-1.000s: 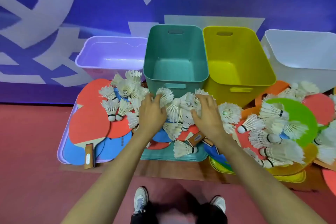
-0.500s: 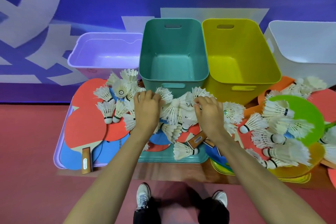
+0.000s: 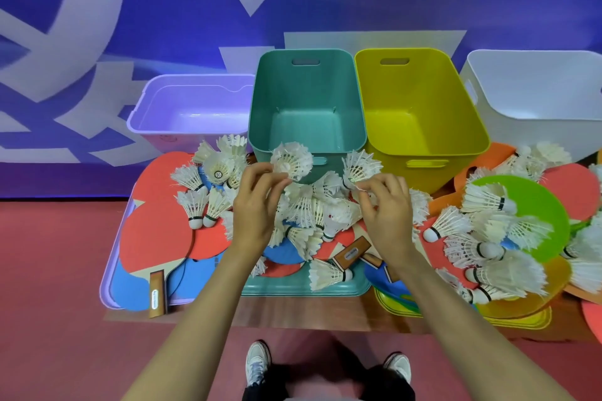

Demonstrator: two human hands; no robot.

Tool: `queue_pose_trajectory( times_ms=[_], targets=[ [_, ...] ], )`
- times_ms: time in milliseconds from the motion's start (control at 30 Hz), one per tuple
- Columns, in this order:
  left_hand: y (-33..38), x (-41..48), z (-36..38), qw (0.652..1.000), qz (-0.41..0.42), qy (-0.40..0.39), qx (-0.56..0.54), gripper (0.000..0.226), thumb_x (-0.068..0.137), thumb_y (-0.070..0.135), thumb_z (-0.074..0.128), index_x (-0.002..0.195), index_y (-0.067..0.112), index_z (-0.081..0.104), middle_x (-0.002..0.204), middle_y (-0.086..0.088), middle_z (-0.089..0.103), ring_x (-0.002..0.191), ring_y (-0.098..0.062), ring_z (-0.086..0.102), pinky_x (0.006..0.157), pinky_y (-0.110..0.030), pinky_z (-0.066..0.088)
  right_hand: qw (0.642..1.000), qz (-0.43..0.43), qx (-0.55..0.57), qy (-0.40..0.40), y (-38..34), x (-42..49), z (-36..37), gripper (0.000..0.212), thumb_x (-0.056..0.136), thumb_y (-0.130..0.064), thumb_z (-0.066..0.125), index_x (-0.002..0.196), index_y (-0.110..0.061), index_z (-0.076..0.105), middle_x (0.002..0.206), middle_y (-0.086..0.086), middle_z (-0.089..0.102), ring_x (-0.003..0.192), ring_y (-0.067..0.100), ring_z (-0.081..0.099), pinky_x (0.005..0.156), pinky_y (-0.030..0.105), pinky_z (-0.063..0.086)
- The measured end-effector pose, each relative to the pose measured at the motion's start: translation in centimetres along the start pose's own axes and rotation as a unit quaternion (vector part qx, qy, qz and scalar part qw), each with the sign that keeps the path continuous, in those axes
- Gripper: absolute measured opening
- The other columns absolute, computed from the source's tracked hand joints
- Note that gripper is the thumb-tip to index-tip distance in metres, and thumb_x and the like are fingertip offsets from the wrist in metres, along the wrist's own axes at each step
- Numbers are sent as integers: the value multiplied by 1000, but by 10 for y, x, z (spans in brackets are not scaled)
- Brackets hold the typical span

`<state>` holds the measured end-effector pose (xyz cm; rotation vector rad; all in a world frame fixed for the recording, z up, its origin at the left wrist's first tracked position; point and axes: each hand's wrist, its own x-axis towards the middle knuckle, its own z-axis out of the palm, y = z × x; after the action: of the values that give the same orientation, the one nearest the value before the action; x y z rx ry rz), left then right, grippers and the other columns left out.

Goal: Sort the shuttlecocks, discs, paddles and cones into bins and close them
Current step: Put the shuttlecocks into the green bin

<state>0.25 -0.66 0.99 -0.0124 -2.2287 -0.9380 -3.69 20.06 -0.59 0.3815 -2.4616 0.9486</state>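
Four bins stand in a row: purple bin, teal bin, yellow bin, white bin. In front lies a heap of white shuttlecocks over red and blue paddles and coloured discs. My left hand pinches a shuttlecock raised before the teal bin's near wall. My right hand pinches another shuttlecock beside it.
Purple lid, teal lid and yellow lid lie flat under the pile on a low wooden board. A blue-and-white banner wall rises behind the bins. Red floor and my shoes are below.
Both hands have come up out of the shuttlecock heap, each lifting one shuttlecock toward the teal bin's front wall. The view shifted slightly.
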Motion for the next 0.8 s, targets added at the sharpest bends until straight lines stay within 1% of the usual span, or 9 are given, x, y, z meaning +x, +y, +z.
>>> queue_pose_trajectory(
  times_ms=[67,133,233,333,433,500,600,700,800],
  targets=[
    [5,5,0,998,-33,15,-60,20,88,20,59,91,3,69,106,8,47,94,-7,51,81,-20,49,999,-16,16,32,-4,-2,-7,20,88,-22,53,88,-11,69,87,3,61,90,15,45,75,29,39],
    [6,10,-1,995,-46,17,-90,18,88,20,60,92,5,69,106,4,50,96,-12,54,82,-25,51,997,-38,14,64,-8,-1,-13,17,87,-18,55,89,-12,70,88,3,63,91,15,46,77,27,35],
    [0,22,-4,996,-26,28,-76,17,87,22,62,88,7,69,97,1,55,86,-16,56,77,-17,46,992,-50,15,111,-20,7,-19,12,86,-15,60,92,-12,69,89,2,64,91,15,48,78,26,31],
    [-4,45,-11,997,-27,30,-68,22,88,28,62,86,7,69,88,-3,59,80,-10,52,72,-13,40,988,-52,4,147,-38,25,-18,8,86,-16,63,91,-11,68,86,3,64,89,16,48,78,27,34],
    [-4,77,-16,997,-55,-18,-40,18,87,30,65,85,13,69,89,2,58,80,-8,53,68,-15,38,988,-26,-19,150,-54,49,-13,7,87,-18,65,90,-12,67,84,2,64,87,17,48,77,26,33],
    [-6,102,-12,994,-75,-78,-2,17,88,32,64,88,16,70,94,3,60,85,-11,57,69,-23,40,990,6,-33,133,-63,67,-10,7,87,-20,64,90,-14,67,83,0,64,85,18,47,75,26,31],
    [-11,138,4,978,-96,-159,91,18,90,33,61,96,19,71,107,0,64,95,-22,60,73,-28,40,995,37,-58,70,-68,94,-3,9,90,-22,60,89,-15,66,83,-1,64,87,23,50,73,26,28],
    [-23,161,30,924,-73,-270,261,16,90,29,59,97,21,71,101,-6,70,96,-28,61,83,-32,38,995,39,-94,-18,-60,124,9,13,91,-22,56,91,-13,66,86,2,66,90,27,52,76,33,34],
    [-36,168,52,870,-104,-356,325,18,88,22,58,101,18,70,103,-8,70,99,-28,62,85,-32,38,987,30,-121,-100,-46,151,24,15,92,-21,52,91,-13,65,91,6,67,92,29,54,81,36,37]
  ],
)
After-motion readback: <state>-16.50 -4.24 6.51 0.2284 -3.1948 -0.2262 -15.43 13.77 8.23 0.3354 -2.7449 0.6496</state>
